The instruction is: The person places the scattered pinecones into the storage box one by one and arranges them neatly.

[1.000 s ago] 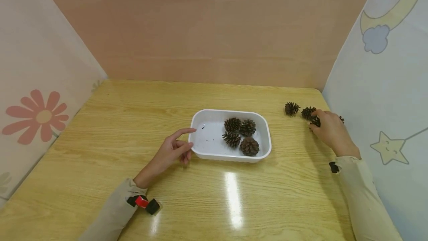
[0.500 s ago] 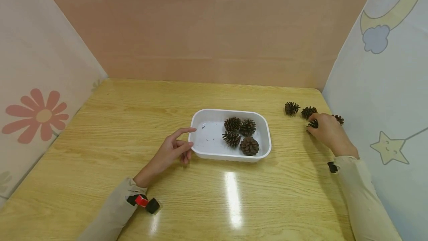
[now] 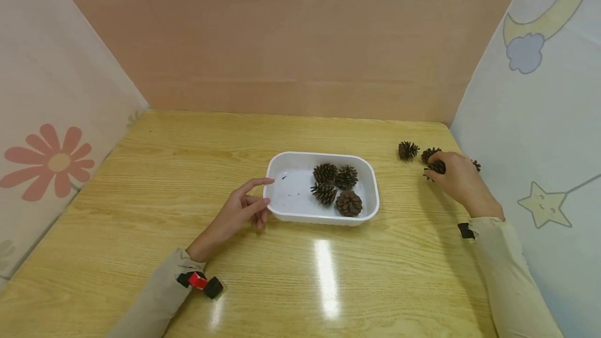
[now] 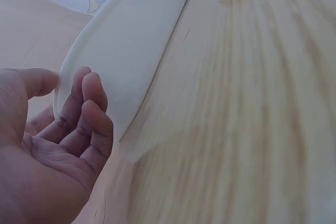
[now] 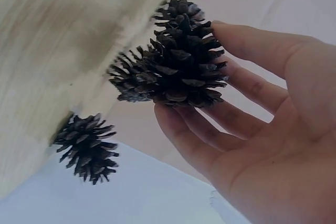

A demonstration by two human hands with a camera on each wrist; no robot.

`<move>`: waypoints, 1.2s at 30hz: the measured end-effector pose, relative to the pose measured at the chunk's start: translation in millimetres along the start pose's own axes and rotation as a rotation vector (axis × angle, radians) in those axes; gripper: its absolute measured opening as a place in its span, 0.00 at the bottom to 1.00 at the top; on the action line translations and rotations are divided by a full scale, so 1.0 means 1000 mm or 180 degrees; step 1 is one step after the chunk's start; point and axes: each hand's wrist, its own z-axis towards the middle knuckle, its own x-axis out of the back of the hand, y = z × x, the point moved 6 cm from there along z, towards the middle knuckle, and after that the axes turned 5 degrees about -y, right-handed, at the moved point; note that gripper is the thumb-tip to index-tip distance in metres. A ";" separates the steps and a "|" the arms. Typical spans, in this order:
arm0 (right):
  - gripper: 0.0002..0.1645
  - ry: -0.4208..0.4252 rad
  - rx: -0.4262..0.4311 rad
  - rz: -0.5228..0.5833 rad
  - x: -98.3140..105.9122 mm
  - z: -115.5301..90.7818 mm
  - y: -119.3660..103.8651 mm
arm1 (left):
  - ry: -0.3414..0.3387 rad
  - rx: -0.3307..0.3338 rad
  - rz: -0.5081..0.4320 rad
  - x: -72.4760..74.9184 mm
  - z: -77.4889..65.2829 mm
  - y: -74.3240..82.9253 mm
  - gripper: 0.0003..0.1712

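My right hand (image 3: 462, 179) grips a brown pine cone (image 5: 184, 64) between thumb and fingertips, at the table's right end. Other pine cones stand close by: one (image 3: 408, 151) to the left, one (image 3: 429, 155) just behind the held one, and one (image 5: 89, 145) mostly hidden by the hand in the head view. My left hand (image 3: 237, 213) holds the left end of a white plastic tray (image 3: 291, 218) with thumb and forefinger at its rim; its other fingers curl below. Several pine cones (image 3: 349, 203) lie in the tray's right half.
The wooden table (image 3: 197, 155) carries the tray near its middle. A plain peach backdrop (image 3: 300, 40) rises behind it. Printed sheets stand on both sides, the right one (image 3: 563, 145) close to my right forearm. Small dark flakes lie in the tray's left half.
My right hand has closed its fingers and thumb on a pine cone and shifted slightly left and up with it. The left hand and the tray have stayed in place.
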 end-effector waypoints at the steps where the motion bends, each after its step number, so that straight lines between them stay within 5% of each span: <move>1: 0.19 -0.0001 -0.0001 0.0004 0.001 0.000 -0.002 | 0.0000 -0.0004 -0.0005 0.000 0.000 0.000 0.29; 9: 0.17 0.0042 0.0048 0.0025 0.008 -0.002 -0.018 | 0.0001 -0.0042 -0.0064 -0.001 -0.001 -0.001 0.29; 19: 0.14 0.0397 0.0424 -0.0038 0.019 -0.005 -0.049 | 0.0091 0.0123 -0.0301 -0.007 -0.001 -0.002 0.30; 36: 0.15 0.0435 0.0590 0.0070 0.010 -0.006 -0.085 | 0.0114 0.0080 -0.0425 -0.012 -0.003 0.002 0.27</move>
